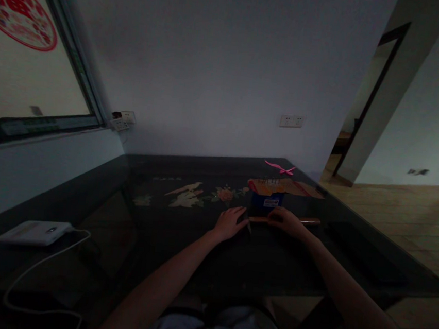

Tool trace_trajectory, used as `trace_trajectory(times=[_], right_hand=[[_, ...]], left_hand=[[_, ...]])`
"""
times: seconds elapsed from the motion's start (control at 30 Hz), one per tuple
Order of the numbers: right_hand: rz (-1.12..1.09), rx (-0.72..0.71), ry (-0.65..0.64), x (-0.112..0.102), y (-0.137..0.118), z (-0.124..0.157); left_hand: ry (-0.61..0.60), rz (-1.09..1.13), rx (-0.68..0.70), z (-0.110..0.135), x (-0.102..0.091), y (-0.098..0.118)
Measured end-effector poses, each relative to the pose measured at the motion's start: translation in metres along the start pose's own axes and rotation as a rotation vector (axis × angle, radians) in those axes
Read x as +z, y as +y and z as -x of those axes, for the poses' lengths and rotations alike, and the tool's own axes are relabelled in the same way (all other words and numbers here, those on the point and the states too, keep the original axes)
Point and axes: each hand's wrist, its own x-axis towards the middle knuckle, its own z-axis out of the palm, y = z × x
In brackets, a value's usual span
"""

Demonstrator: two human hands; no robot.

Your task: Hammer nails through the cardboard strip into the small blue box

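Note:
In the dim head view, my left hand lies on the dark table with its fingers stretched out and thumb apart. By its thumb and fingertips stands the edge of a thin, dark, flat piece, whose kind I cannot make out. My right hand is closed, fingers bent down onto a long, slim, copper-brown stick that runs sideways along the tabletop. The stick's left end reaches close to my left thumb. Just beyond both hands sits a blue box with a pale label. A crumpled orange-red wrapper rests at its top.
A pink ribbon lies near the far edge of the table. At right is a long black flat object. A white device with a cable lies at left. Wall sockets are behind.

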Motion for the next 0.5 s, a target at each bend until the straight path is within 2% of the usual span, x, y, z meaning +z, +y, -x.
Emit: trace_trajectory(times=[0.13,0.27,0.37,0.43,0.5], right_hand=[[-0.015,0.013,0.067,-0.007,-0.004,0.003],[-0.105,0.031,0.244,-0.015,-0.029,0.004],[-0.292,0.012,0.361,-0.004,-0.070,-0.011],[-0.391,0.004,0.400,0.014,-0.104,-0.031],[-0.481,-0.007,0.397,0.039,-0.141,-0.055]], left_hand=[[-0.003,0.055,0.007,0.000,0.000,-0.002],[0.027,0.295,-0.058,-0.002,-0.009,-0.009],[0.079,0.648,-0.214,-0.004,-0.019,-0.009],[0.137,0.916,-0.308,-0.005,-0.025,-0.008],[0.219,1.089,-0.358,-0.005,-0.028,-0.008]])
